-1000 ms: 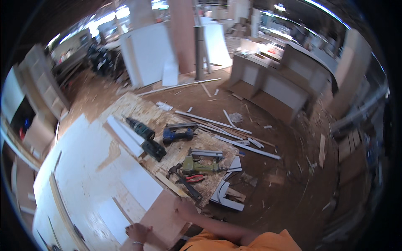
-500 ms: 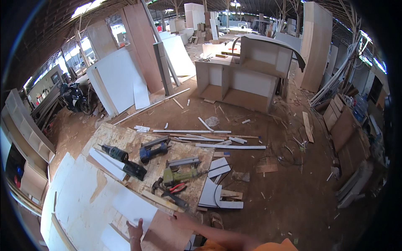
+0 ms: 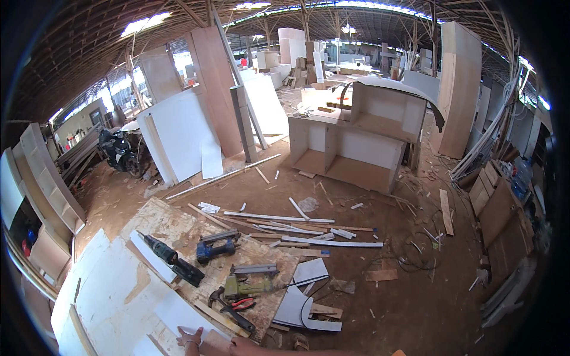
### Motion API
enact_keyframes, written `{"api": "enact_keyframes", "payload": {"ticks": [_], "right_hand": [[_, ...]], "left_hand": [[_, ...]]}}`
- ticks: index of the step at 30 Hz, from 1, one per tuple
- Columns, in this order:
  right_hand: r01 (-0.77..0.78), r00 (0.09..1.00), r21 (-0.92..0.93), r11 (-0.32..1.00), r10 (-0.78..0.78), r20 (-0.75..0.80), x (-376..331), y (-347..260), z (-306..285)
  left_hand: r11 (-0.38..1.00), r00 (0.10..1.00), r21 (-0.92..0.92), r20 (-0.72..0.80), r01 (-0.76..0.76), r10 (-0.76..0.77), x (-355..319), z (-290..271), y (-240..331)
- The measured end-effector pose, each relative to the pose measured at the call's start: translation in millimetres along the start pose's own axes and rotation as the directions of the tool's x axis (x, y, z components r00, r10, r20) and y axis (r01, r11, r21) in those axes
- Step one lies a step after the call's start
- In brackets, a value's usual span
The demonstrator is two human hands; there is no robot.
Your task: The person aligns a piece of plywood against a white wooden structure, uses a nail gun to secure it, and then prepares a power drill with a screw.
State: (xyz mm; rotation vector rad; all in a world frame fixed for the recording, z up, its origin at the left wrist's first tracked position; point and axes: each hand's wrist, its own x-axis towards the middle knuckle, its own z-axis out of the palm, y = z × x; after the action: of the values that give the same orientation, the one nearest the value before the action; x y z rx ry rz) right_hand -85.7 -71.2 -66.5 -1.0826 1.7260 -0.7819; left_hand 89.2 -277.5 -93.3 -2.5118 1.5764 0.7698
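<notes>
My left hand (image 3: 190, 339) rests with fingers apart on the near end of a white panel (image 3: 178, 311) lying on the worktable (image 3: 172, 216). Just right of it is a small brown panel (image 3: 215, 342). My right hand (image 3: 240, 346) is at that brown panel's right side, at the lower edge of the view; its fingers are mostly hidden. Ahead of the hands lie a claw hammer (image 3: 236, 315), red-handled pliers (image 3: 243, 304) and a green nail gun (image 3: 246, 287). Farther off are a blue nail gun (image 3: 215, 251) and a dark green cordless drill (image 3: 161, 249).
White and wooden strips (image 3: 279, 218) litter the dirt floor beyond the table. An open cabinet carcass (image 3: 362, 166) stands farther back. Large white boards (image 3: 181, 136) lean at the left, near a motorcycle (image 3: 122, 155). A black hose (image 3: 320, 285) trails off the table's right side.
The view has tilted up, so the table and both hands sit lower in it. My left hand still touches the white panel; less of my right arm shows.
</notes>
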Motion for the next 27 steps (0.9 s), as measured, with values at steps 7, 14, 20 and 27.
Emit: {"api": "enact_keyframes", "payload": {"ticks": [7,14,20,27], "right_hand": [[0.104,0.995,-0.001,0.995,-0.104,0.0,35.8,23.0,5.3],[0.168,0.979,-0.22,0.961,-0.189,-0.075,59.0,21.2,25.6],[0.104,0.972,-0.444,0.89,-0.185,-0.143,52.3,11.3,23.9],[0.087,0.981,-0.528,0.844,-0.164,-0.1,56.8,9.8,33.8]], "left_hand": [[0.901,0.974,-0.389,-0.043,0.19,-0.224,-4.2,1.2,-2.3],[0.669,0.992,-0.744,0.095,0.013,0.086,46.0,13.7,-47.9],[0.934,0.914,-0.264,0.26,-0.242,0.311,12.0,-16.6,-58.7],[0.955,0.851,-0.145,0.435,-0.257,0.295,39.4,-4.7,-73.7]]}}
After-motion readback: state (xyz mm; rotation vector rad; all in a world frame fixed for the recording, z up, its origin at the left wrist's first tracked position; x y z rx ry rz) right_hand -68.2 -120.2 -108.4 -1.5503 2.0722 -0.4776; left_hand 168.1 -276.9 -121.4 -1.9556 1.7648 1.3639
